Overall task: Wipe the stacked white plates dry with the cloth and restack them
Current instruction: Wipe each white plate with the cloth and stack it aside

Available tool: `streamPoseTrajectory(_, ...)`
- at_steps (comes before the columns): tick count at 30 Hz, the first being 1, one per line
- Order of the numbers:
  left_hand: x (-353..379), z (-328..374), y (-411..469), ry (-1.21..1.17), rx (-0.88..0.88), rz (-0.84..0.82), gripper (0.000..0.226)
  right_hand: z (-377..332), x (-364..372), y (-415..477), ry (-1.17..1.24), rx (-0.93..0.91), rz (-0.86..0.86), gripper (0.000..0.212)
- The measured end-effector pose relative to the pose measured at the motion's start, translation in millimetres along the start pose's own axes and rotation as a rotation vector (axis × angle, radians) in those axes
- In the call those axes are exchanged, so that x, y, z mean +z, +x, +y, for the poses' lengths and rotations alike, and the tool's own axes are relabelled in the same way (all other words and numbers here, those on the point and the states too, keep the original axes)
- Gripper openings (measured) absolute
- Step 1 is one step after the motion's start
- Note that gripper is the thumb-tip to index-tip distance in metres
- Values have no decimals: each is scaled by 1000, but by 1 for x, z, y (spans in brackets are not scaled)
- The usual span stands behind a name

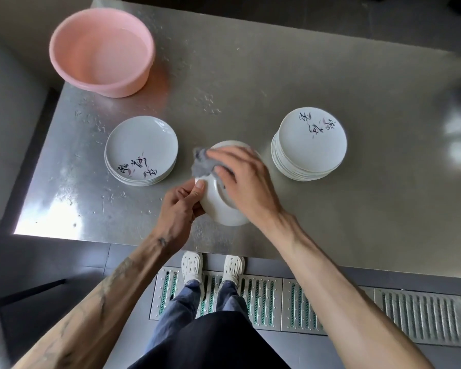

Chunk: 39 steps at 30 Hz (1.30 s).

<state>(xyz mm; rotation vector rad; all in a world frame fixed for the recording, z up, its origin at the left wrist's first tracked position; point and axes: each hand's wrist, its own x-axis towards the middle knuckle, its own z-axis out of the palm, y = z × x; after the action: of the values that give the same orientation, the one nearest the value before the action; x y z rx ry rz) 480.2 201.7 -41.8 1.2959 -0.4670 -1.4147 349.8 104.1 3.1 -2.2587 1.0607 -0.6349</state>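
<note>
Near bench (343, 225) front edge: left hand (180, 209) pinches tilted plate (221, 209) rim; right hand (244, 182) fingers clamp cloth (201, 166) against it.

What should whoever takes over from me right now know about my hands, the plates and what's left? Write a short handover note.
Left hand: grip on the left rim of one white plate, held tilted over the steel table.
Right hand: holds the grey cloth against that plate.
Short stack sits on the left, taller stack on the right, pink basin at the far left.
Done: probably the short stack, though the picture does not prove it.
Left: finish this plate, stack it, then work through the taller stack.
</note>
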Motion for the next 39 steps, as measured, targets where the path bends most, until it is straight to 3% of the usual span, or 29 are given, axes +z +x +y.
streamPoseTrajectory(2, 0, 1, 0, -25, -3, 25, 28, 0, 3, -9, 13, -126, -57, 34)
streamPoseTrajectory(4, 2, 2, 0, -47, 4, 6, 27, 7, 0, -11, 19, -106, -21, 35)
streamPoseTrajectory(11, 7, 9, 4, -118, 1, 44, 32, 28, -11, -11, 7, 351, 290, 36)
streamPoseTrajectory(13, 11, 8, 4, -129, -8, 44, 32, 15, -4, -18, -17, 328, 268, 38)
streamPoseTrajectory(17, 11, 7, 3, -159, -4, 32, 33, -4, 5, -29, -14, 71, 93, 37)
streamPoseTrajectory(22, 8, 7, 4, -178, 3, 61, 33, 14, -11, -20, -56, 269, 194, 36)
streamPoseTrajectory(27, 10, 8, 7, -228, 13, 66, 30, -8, 6, -31, -5, 76, 101, 36)
streamPoseTrajectory(31, 8, 11, 4, -199, 21, 92, 29, 17, -10, -23, -59, 295, 218, 35)
streamPoseTrajectory(35, 12, 12, 2, -181, 15, 84, 31, 22, -15, -28, -100, 287, 199, 35)
streamPoseTrajectory(39, 14, 15, 2, -137, 18, 40, 32, 39, -34, 13, 20, 411, 183, 34)
